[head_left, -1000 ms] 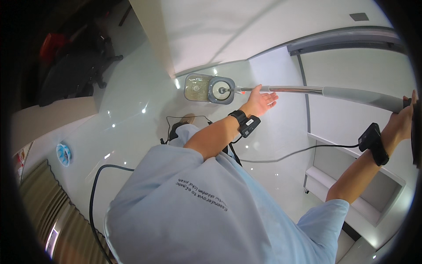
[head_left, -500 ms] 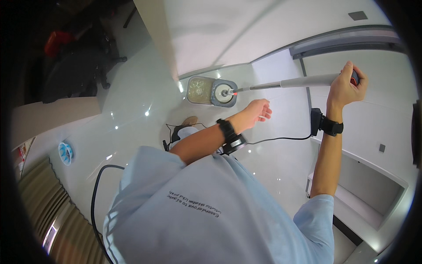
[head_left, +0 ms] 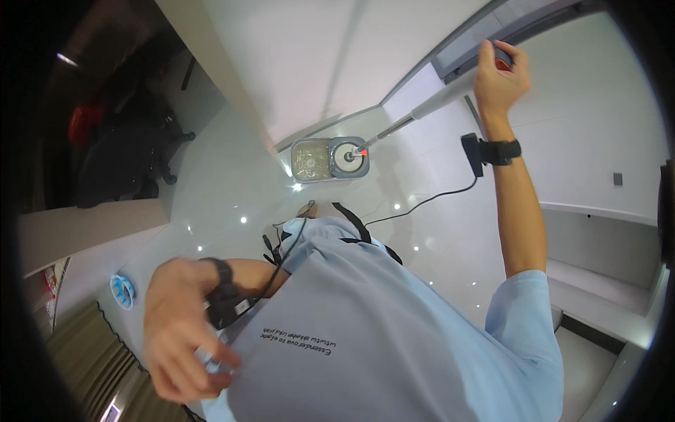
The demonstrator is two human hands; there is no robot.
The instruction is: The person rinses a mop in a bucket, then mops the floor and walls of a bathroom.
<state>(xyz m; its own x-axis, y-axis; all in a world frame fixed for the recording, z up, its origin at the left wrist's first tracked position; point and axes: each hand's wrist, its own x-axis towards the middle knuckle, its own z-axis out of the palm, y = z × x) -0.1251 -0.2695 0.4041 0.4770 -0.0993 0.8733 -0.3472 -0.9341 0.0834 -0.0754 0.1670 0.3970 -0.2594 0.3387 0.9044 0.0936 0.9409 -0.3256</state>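
Two lines of lettering (head_left: 298,342), one mop (head_left: 434,103)

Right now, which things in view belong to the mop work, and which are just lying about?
In use:
- long grey-and-silver mop pole, gripped by the right hand
- round white mop head, in the bucket's right compartment
- grey two-compartment bucket

Just about:
- round blue-and-white container on the floor
- black wheeled chair

The left hand holds nothing visible.

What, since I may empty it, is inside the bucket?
On the left, the bucket holds what looks like water; on the right sits the pale, round mop head, hiding whatever lies beneath.
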